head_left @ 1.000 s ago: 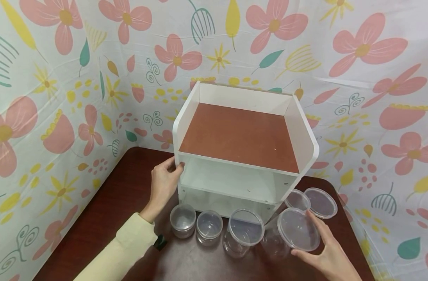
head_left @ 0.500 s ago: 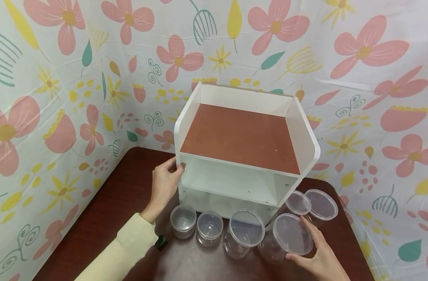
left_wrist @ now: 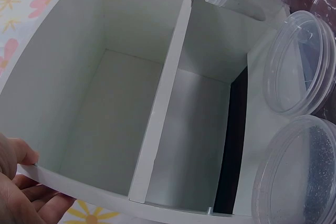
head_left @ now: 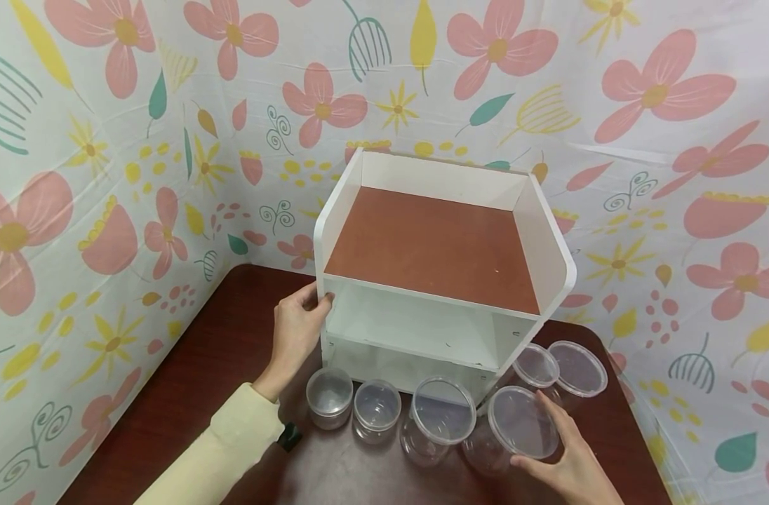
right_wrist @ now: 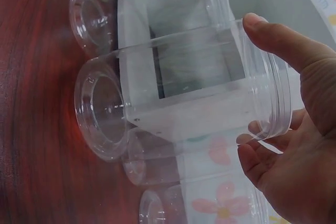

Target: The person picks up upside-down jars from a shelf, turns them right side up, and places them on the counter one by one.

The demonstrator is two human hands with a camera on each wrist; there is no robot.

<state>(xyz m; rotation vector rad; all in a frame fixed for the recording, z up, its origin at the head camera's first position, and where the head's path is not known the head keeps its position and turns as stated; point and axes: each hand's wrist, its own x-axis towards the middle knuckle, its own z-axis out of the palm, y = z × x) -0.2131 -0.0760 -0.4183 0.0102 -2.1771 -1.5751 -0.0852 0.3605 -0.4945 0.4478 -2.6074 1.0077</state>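
Note:
My left hand (head_left: 297,333) holds the left side panel of a small white shelf unit (head_left: 416,330) with a brown top. In the left wrist view, the thumb is on the inner face of the panel and the fingers are on its outer side. My right hand (head_left: 570,452) grips the lidded top of a tall clear plastic jar (head_left: 522,422), thumb on one side and fingers on the other. The right wrist view shows this jar's round base (right_wrist: 102,109) at the dark red tabletop. Another tall clear jar (head_left: 443,414) stands just left of it.
Two shorter clear jars, one at the far left (head_left: 330,396) and one beside it (head_left: 377,408), continue the row before the shelf. More clear lidded jars (head_left: 577,369) stand right of the unit. Flowered cloth (head_left: 662,175) hangs behind the dark red table (head_left: 233,337).
My right hand has moved left and slightly nearer with the tall jar, bringing it closer to the neighbouring jar in the row. The left hand keeps its place on the shelf panel.

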